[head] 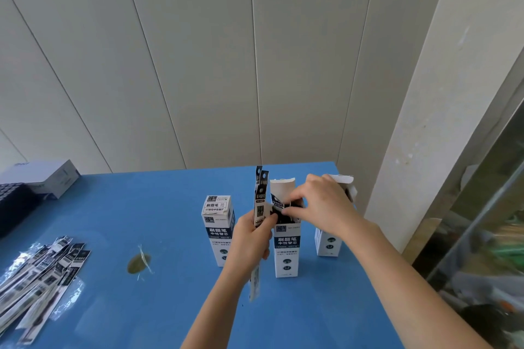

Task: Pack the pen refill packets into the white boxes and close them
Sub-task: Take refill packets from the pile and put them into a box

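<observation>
Left hand: the left hand (252,238) is curled round a thin bunch, the held packets (259,195), which stand upright. Their tops rise well above the fist and their tails hang out below it.

Right hand: the right hand (320,204) reaches across, fingertips pinched together on the dark packet tops at the box mouth, just beside the left fist.

Middle box: the middle box (286,252) stands open right under that pinch, touching distance from the left grip. Its top flap (280,187) stands straight up behind the fingers.

Packed packets: the packed packets (283,211) already crowd the opening, just under the right fingertips.

Step in hand: I'd call this making room so the held bunch can drop in.

Doing it well: press the packed tops toward the flap side to open one clean gap, then bring the bunch over that gap dead vertical. Lead with the tails and feed them down together, not one by one. The flap has to stay back until the tops sit below the rim, or it won't tuck.

Watch for: the box is tall and narrow, so a sideways shove from either hand could tip it.

Closed box: the closed box (217,232) stands just beyond the left fist, lid down and looking finished.

Far box: the far box (326,244) is open behind the right wrist; how full it is I cannot tell.

Loose pile: the loose pile (39,272) lies on the blue table (141,207), well away from both grips, off the left elbow.
</observation>
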{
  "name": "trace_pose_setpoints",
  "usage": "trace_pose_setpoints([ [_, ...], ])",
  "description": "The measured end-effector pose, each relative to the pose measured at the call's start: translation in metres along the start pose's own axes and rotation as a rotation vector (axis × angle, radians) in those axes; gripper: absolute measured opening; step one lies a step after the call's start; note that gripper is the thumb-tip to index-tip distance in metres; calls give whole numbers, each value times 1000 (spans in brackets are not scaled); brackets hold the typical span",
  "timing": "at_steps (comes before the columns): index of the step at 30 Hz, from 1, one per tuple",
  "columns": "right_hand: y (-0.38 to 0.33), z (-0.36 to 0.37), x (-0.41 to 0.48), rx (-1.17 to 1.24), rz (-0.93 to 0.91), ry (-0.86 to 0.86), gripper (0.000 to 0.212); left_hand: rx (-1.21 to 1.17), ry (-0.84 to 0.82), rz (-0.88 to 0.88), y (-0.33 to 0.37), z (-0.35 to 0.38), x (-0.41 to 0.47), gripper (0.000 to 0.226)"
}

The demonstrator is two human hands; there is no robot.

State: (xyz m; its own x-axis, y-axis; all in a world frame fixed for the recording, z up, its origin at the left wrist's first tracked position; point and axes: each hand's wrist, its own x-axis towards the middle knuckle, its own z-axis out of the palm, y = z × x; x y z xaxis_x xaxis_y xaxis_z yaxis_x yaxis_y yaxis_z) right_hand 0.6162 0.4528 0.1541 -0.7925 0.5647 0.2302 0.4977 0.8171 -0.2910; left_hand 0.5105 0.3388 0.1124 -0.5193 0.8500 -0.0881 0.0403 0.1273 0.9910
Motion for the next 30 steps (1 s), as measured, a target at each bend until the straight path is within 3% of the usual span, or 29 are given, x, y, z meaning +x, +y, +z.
trace_pose_setpoints([
  [5, -5, 0, 5, -87, -27, -48, 24, 23, 5, 1, 0, 1, 1, 33],
  [9, -8, -3, 7, -35, -8, 82, 20, 28, 4, 9, 1, 1, 0, 27],
  [14, -13, 0, 12, -127, -21, -37, 16, 21, -1, 17, 2, 1, -1, 34],
  [20, -11, -15, 7, -155, -17, 12, 15, 16, 5, -1, 2, -1, 0, 35],
  [24, -14, -15, 5, -182, 0, -75, 17, 12, -1, -2, 4, -1, -2, 37],
  [27, -12, -5, 1, -100, 17, -73, 17, 9, -16, -7, 6, -2, -5, 32],
  [30, -5, 1, -11, 187, 67, 109, 17, -17, -71, -20, 10, -10, -9, 27],
])
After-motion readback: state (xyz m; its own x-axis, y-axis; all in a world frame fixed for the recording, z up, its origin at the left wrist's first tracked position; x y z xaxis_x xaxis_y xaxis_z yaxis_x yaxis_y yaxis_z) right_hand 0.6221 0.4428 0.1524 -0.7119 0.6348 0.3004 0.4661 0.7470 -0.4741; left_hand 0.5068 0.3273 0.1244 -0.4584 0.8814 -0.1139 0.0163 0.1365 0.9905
